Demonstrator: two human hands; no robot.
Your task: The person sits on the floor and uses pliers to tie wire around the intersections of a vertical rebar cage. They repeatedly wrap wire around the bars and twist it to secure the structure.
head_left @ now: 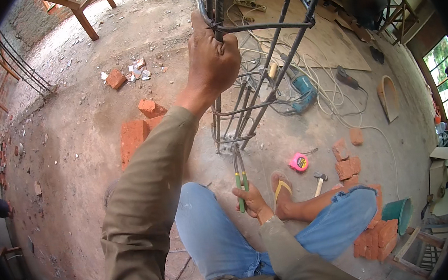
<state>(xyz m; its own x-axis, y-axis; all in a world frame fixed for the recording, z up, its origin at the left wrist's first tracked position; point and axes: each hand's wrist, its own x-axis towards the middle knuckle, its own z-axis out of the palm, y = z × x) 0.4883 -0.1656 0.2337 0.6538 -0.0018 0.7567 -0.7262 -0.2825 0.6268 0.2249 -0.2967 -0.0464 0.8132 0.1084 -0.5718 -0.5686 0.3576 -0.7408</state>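
Observation:
A tall cage of dark steel rebar (274,43), tied with square stirrups, stands upright on the concrete floor in front of me. My left hand (212,60) is raised high and closed around one of its upright bars, just below an upper stirrup. Lower down, my right hand (252,199) grips a pair of green-handled pincers (246,183). The pincers point away from me, their jaws near the foot of the cage; whether the jaws hold wire there I cannot tell. Short bars rise from the floor inside the cage.
Beyond the cage lie a teal power drill (304,92), tangled cables and an angle grinder (347,78). A pink tape measure (298,162) and a hammer (320,182) rest by my right foot. Bricks (133,138) sit left; more bricks (376,241) and a green bucket (398,215) stand right.

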